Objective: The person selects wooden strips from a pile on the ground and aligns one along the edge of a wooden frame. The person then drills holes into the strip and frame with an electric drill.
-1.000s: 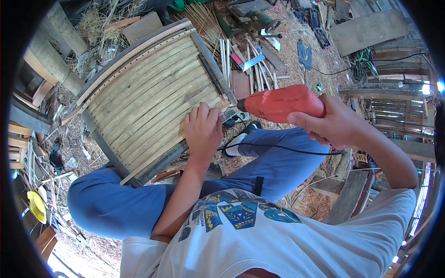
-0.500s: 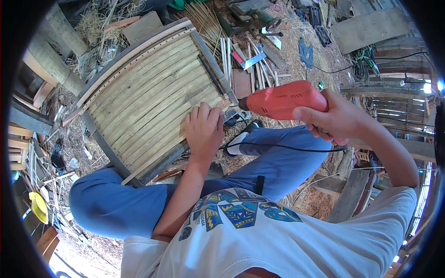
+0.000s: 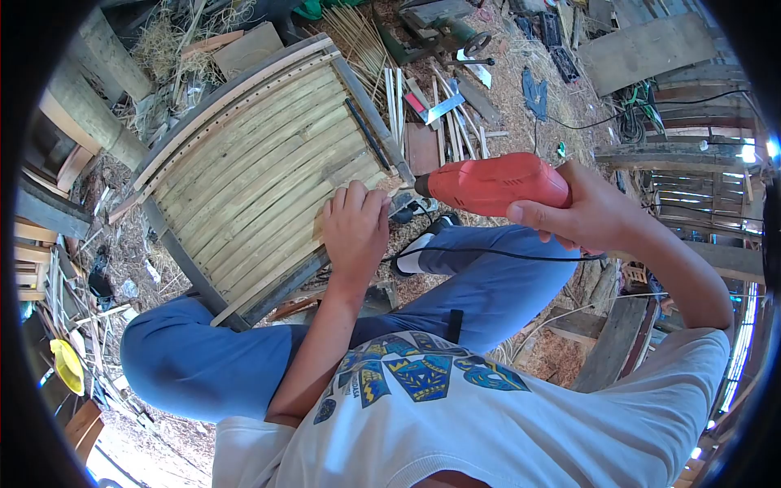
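Observation:
My right hand (image 3: 590, 207) is wrapped round the handle of a red corded power drill (image 3: 496, 183). The drill points left, its black chuck and bit at the right corner of a slatted wooden panel (image 3: 252, 163) with a dark frame. Over the panel's near edge lies my left hand (image 3: 355, 228), fingers together and bent, pressing on a thin wooden strip (image 3: 272, 281) that runs along that edge. The bit's tip is too small to make out. A slim dark rod (image 3: 368, 134) rests on the slats near the right side.
The panel leans by my bent legs (image 3: 496, 268). A drill cord (image 3: 504, 255) crosses over one leg. Beyond the panel are loose wood strips (image 3: 399, 102), a try square (image 3: 445, 107), a green metal machine (image 3: 455, 32) and wood shavings. A yellow hard hat-like object (image 3: 67, 366) lies left.
The drill and my right hand have shifted slightly left and the drill's rear dips a little lower. My left hand stays almost in place on the panel.

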### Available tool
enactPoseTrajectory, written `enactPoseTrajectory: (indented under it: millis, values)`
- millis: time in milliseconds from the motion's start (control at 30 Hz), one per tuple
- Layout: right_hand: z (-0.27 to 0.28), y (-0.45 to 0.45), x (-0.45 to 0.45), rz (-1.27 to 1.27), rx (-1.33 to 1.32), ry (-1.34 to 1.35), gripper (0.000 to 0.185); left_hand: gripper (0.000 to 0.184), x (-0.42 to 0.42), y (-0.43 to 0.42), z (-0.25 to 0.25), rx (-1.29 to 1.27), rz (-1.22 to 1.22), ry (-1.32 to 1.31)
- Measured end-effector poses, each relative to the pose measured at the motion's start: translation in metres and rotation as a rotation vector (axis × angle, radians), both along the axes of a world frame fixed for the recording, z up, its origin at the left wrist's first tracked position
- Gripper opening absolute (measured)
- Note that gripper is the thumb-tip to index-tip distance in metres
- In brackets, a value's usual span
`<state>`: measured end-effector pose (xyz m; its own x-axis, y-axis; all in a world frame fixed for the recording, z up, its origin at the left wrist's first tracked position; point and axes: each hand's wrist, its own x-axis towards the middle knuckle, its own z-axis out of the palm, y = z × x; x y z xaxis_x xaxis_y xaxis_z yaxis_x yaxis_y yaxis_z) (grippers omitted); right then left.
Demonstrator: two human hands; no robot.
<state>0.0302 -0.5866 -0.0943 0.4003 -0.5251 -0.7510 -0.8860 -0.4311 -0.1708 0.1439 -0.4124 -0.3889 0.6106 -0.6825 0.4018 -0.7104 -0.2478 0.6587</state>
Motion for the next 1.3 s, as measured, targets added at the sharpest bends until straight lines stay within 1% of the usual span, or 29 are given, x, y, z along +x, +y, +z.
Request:
enactPoseTrajectory:
  millis: [133, 233, 333, 433, 533, 633, 733, 833, 933, 1033, 1133, 1300]
  values:
    - [0.000, 0.006, 0.003, -0.044, -0.023, -0.019, 0.072, 0.009, -0.001, 0.000, -0.003, -0.007, -0.007, 0.000]
    - [0.000, 0.009, 0.003, -0.060, -0.088, -0.010, 0.072, 0.011, 0.000, 0.000, -0.003, -0.010, -0.008, -0.015]
    - [-0.012, 0.002, -0.010, 0.106, -0.192, -0.101, 0.074, 0.011, -0.001, 0.000, -0.003, -0.012, -0.001, -0.019]
    - [-0.008, 0.008, -0.007, 0.130, -0.222, -0.098, 0.074, 0.011, -0.001, 0.000, -0.003, -0.018, 0.000, -0.014]
    - [-0.006, 0.007, -0.004, 0.143, -0.250, -0.016, 0.073, 0.012, -0.001, 0.000, -0.003, -0.019, -0.001, -0.017]
    - [-0.006, 0.009, -0.002, 0.132, -0.284, -0.006, 0.076, 0.011, -0.001, 0.000, -0.002, -0.011, 0.000, -0.021]
    - [-0.010, 0.007, -0.007, 0.256, -0.324, -0.130, 0.074, 0.011, -0.001, 0.001, -0.002, -0.010, 0.004, -0.023]
    - [-0.006, 0.012, -0.003, 0.282, -0.302, -0.096, 0.073, 0.012, -0.001, 0.000, -0.002, -0.009, 0.001, -0.017]
    - [-0.009, 0.013, -0.008, 0.315, -0.295, -0.155, 0.074, 0.011, -0.001, 0.001, -0.002, 0.004, 0.002, -0.011]
    - [-0.009, 0.012, -0.008, 0.316, -0.320, -0.146, 0.073, 0.011, -0.001, 0.001, -0.002, 0.010, 0.006, -0.012]
    - [-0.006, 0.012, -0.004, 0.268, -0.293, -0.063, 0.078, 0.010, -0.001, 0.001, -0.003, 0.012, 0.009, -0.011]
    - [-0.005, 0.010, -0.001, 0.252, -0.262, -0.032, 0.079, 0.010, -0.001, 0.001, -0.002, 0.014, 0.007, -0.005]
